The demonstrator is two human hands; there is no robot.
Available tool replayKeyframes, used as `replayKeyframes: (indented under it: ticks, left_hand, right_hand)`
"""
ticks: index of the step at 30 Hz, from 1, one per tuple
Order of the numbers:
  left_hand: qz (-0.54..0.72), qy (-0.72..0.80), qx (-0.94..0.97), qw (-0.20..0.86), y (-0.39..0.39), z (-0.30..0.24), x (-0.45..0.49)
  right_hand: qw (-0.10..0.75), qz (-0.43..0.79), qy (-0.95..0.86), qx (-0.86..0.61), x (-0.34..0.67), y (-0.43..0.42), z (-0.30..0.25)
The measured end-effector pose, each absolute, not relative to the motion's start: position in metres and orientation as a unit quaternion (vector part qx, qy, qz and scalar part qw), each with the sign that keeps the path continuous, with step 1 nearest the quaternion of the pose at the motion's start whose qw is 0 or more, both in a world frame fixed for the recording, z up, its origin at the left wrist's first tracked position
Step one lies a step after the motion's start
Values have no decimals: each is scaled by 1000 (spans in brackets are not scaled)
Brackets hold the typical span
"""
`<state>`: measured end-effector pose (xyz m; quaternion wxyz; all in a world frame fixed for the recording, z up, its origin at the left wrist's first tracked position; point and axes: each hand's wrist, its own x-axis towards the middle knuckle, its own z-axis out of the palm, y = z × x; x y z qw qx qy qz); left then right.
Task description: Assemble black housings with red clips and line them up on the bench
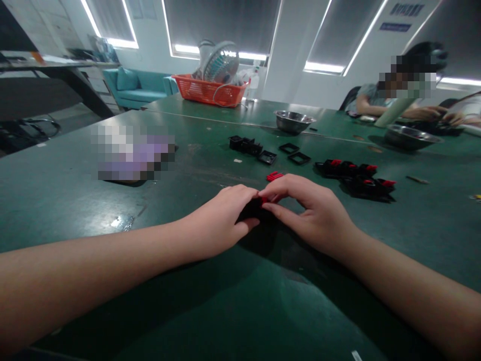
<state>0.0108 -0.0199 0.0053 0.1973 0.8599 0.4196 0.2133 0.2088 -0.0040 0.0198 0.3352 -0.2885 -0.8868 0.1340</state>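
Observation:
My left hand (229, 215) is closed around a black plastic part (251, 210), most of it hidden by the fingers and shadow. Thumb and fingertips of my right hand (311, 205) pinch a small red piece (264, 200) against that black part. Just beyond my right fingers lie some red slotted pieces (274, 176). Farther off sit black square frames (299, 158) and a cluster of black box-like parts (245, 145). To the right, several black parts with red inserts (347, 169) lie in two groups.
A metal bowl (293, 122) stands at the back, with another metal bowl (411, 137) farther right. An orange basket (210, 91) holding a fan is at the far edge. A blurred purple item (137, 158) lies at left. A co-worker (406, 95) sits across the green table (225, 311).

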Motion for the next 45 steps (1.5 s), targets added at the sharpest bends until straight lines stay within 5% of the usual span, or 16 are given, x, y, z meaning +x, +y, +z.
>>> replayKeyframes:
  ticks: [45]
  left_hand:
    - [215,419,862,185,-21,6,11]
  right_hand:
    - [332,128,-889,-287,208,-4,21]
